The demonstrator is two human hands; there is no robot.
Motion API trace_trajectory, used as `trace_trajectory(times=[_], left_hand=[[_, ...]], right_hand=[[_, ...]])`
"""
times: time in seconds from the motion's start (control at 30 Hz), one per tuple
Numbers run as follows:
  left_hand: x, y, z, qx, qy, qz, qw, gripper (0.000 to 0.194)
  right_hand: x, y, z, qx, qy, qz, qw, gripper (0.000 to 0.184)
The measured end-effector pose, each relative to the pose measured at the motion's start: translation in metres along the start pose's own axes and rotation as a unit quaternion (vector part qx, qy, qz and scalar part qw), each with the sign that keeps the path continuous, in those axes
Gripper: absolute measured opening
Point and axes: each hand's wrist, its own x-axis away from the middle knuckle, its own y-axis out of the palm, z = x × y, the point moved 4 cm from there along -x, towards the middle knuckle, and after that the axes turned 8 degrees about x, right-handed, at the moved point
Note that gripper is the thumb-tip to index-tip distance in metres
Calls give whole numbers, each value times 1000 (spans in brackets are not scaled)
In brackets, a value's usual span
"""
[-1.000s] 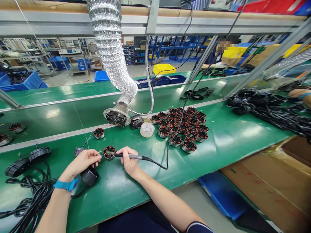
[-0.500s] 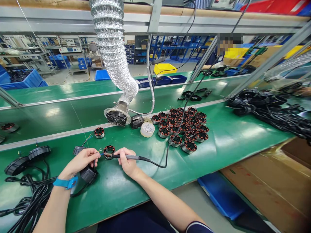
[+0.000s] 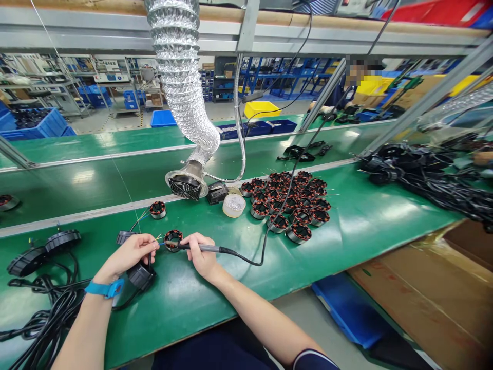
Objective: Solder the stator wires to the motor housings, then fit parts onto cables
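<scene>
My right hand (image 3: 201, 253) is closed around a soldering iron (image 3: 208, 248), its tip end pointing left across a copper-wound motor stator (image 3: 173, 239). Thumb and fingertips of my left hand (image 3: 133, 253) pinch thin coloured wires (image 3: 160, 242) at the stator's left side. Whether the iron's tip touches the wires is too small to make out. Below my left fingers lies a black round housing (image 3: 141, 276) with a cable. Another black housing (image 3: 125, 237) sits behind that hand, its wires running toward a second stator (image 3: 157, 209).
Several stators (image 3: 288, 198) stand grouped on the green bench (image 3: 215, 318). Near them are a round tub (image 3: 233, 205) and a fume extractor (image 3: 187, 182) on a foil duct. Black cables (image 3: 54, 313) lie at left, more (image 3: 435, 180) at right. A co-worker (image 3: 341, 92) is across the bench.
My hands, the iron and the stator hold almost the same place. Across the bench, the co-worker has shifted slightly.
</scene>
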Motion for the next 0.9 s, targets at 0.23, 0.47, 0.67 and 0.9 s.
trace_trajectory(times=[0.23, 0.47, 0.67, 0.9], left_hand=[[2, 1, 1, -4, -8, 0, 1000, 44], [2, 0, 2, -7, -12, -4, 1000, 42], [2, 0, 2, -7, -12, -3, 1000, 41], [1, -1, -1, -10, -9, -13, 1000, 39]], right_hand=[[0, 1, 1, -23, 8, -1, 1000, 45], [0, -1, -2, -15, 3, 15, 1000, 43], [-1, -1, -3, -28, 8, 3, 1000, 43], [-1, -2, -3, -26, 10, 8, 1000, 43]])
